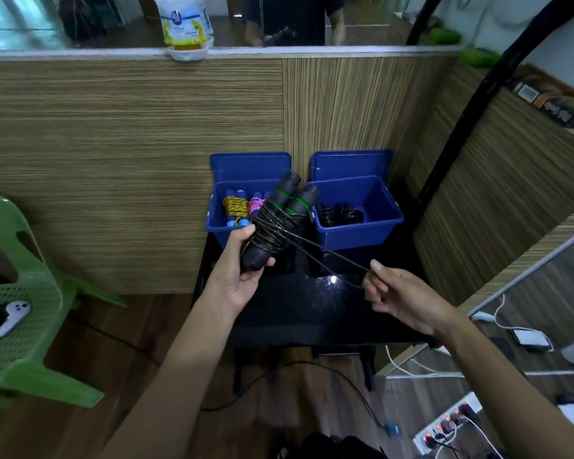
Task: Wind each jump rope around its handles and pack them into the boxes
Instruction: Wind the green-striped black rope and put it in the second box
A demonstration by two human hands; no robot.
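My left hand (237, 271) grips the lower ends of two black jump rope handles (287, 202) with green rings, held side by side and tilted up to the right. Dark rope (272, 228) is wound several turns around their middle. A doubled length of that rope runs down right to my right hand (403, 298), which pinches it between thumb and fingers. Behind the handles stand two open blue boxes. The left box (214, 223) holds wound ropes with blue handles, one yellow, one pink. The right box (383, 223) holds coiled black ropes.
The boxes sit on a small black glossy table (299, 313) against a wood-grain partition (130, 160). A green plastic chair (17, 326) with a white controller stands at left. Cables and a power strip (444, 425) lie on the floor at right.
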